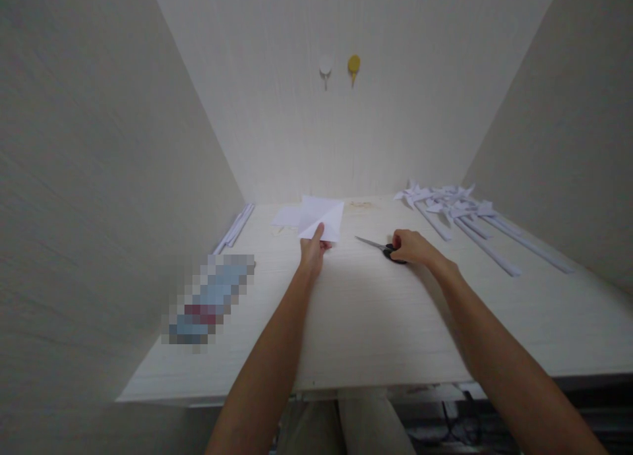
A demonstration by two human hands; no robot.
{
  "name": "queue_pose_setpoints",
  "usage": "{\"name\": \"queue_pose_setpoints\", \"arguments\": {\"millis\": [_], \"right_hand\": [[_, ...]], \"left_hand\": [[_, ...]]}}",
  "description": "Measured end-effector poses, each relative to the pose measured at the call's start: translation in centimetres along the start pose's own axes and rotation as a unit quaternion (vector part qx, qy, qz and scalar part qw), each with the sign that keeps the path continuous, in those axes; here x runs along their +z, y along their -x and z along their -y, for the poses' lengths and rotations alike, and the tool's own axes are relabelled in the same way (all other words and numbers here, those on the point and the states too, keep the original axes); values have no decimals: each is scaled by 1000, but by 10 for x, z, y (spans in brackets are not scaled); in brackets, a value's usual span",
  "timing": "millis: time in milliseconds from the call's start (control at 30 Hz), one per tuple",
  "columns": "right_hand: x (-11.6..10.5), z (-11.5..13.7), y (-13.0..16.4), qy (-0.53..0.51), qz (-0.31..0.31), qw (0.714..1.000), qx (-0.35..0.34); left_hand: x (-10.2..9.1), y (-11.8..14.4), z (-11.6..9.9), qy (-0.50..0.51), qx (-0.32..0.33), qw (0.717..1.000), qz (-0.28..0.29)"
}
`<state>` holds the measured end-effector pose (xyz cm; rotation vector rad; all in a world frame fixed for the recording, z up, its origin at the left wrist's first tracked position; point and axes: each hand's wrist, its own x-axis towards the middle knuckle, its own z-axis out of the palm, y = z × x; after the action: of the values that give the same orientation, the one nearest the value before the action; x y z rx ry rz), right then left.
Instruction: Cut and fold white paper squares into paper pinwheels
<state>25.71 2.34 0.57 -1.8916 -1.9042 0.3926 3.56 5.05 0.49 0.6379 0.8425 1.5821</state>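
Note:
My left hand (312, 250) is closed on the near edge of a square sheet of white paper (316, 212), its thumb on top. Diagonal creases cross the sheet, which is tilted up toward the back. Farther right, my right hand (413, 247) grips the black handles of a pair of scissors (372, 243). Their blades look closed and point left toward the paper, apart from it. Some of the right fingers are hidden behind the handles and palm.
More white paper (287, 215) lies behind the held sheet. Rolled paper sticks (236, 227) rest along the left wall, with a blurred-out item (217, 297) nearer me. Several paper pinwheels (457, 208) lie at the right. Two hooks, white (325, 66) and yellow (353, 64), hang on the back wall.

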Motion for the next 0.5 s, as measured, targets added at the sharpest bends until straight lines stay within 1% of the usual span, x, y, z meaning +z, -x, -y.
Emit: {"name": "queue_pose_setpoints", "arguments": {"millis": [167,267,333,367,433,500], "right_hand": [[3,5,0,-103,26,994,-15],[10,9,0,-188,49,981,-22],[15,10,0,-257,54,965,-27],[18,11,-1,-310,52,949,-30],[22,11,-1,-457,44,888,-28],[25,12,-1,-563,46,825,-23]], "left_hand": [[1,0,0,3,-17,1000,10],[1,-1,0,11,-20,999,26],[0,-2,0,18,-18,999,34],[0,-2,0,21,-18,999,37],[0,-1,0,27,-19,999,41],[0,0,0,29,-19,998,43]]}}
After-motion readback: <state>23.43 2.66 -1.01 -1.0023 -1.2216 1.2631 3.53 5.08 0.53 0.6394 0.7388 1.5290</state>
